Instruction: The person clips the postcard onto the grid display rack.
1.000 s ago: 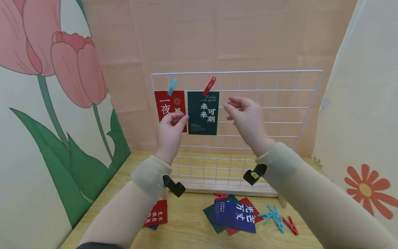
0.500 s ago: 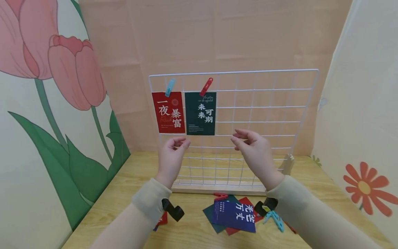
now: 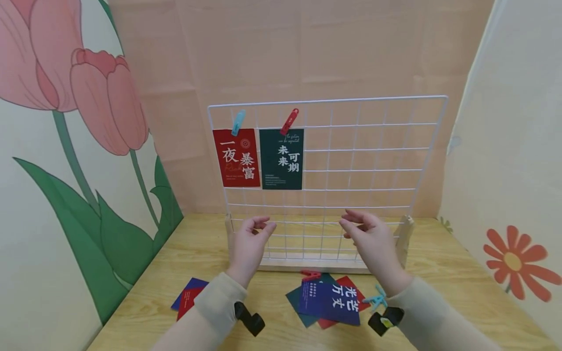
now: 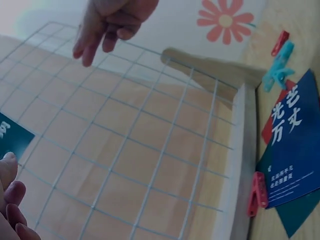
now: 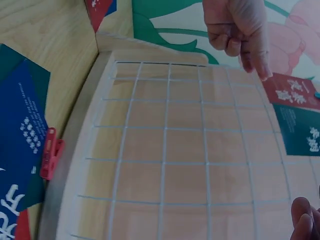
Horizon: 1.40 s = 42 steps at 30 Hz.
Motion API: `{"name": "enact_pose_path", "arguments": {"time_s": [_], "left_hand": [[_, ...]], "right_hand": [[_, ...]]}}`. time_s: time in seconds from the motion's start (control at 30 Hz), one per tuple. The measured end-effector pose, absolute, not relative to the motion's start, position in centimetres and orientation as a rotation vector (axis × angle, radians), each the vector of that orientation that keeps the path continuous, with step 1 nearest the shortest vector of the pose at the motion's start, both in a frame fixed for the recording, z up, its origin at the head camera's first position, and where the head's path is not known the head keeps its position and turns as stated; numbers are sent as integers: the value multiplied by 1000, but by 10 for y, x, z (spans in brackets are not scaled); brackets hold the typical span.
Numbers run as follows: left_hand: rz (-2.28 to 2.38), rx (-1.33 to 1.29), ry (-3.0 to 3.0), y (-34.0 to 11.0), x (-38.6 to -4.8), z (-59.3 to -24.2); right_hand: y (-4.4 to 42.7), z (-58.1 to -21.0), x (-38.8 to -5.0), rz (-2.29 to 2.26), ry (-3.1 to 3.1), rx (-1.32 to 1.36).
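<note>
Both hands hover before the lower part of a white wire grid (image 3: pixel 364 170) and hold nothing. My left hand (image 3: pixel 250 248) has its fingers loosely bent, in front of the grid's lower left. The right hand (image 3: pixel 373 241), likewise loosely bent, is at the lower right. On the grid hang a red card (image 3: pixel 237 168) under a light blue clothespin (image 3: pixel 238 123) and a dark green card (image 3: pixel 281 168) under a red clothespin (image 3: pixel 289 122). Below the hands lies a pile of cards with a blue card (image 3: pixel 329 302) on top.
Another red clothespin (image 3: pixel 311 275) lies at the pile's back edge. Light blue clothespins (image 3: pixel 374 298) lie right of the pile, partly behind the right wrist. A second blue card (image 3: pixel 190 288) lies under a red one at the left. The grid stands in a wooden base (image 3: pixel 311 264).
Both hands have come down from the hanging cards to the lower grid, empty throughout. The red hanging card, partly covered by the left hand before, is now in full view.
</note>
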<state>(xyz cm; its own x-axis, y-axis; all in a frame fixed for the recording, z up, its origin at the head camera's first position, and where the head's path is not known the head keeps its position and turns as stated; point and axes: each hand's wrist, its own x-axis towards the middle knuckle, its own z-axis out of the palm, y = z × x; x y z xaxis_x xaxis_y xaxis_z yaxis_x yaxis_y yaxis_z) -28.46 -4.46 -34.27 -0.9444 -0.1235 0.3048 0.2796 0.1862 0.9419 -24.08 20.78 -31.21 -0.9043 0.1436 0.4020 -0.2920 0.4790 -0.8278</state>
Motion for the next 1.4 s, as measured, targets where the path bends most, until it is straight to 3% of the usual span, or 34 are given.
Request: {"name": "enact_pose_path", "arguments": {"time_s": [0.77,1.4], "left_hand": [[-1837,-213,-2331,-22,-277,-421],[-1684,-316,-2622,-2,-270,-469]], "right_hand": [[251,-396,-228,1505,-2426,-227],[282,-445,-219,1358,-2658,-244]]}}
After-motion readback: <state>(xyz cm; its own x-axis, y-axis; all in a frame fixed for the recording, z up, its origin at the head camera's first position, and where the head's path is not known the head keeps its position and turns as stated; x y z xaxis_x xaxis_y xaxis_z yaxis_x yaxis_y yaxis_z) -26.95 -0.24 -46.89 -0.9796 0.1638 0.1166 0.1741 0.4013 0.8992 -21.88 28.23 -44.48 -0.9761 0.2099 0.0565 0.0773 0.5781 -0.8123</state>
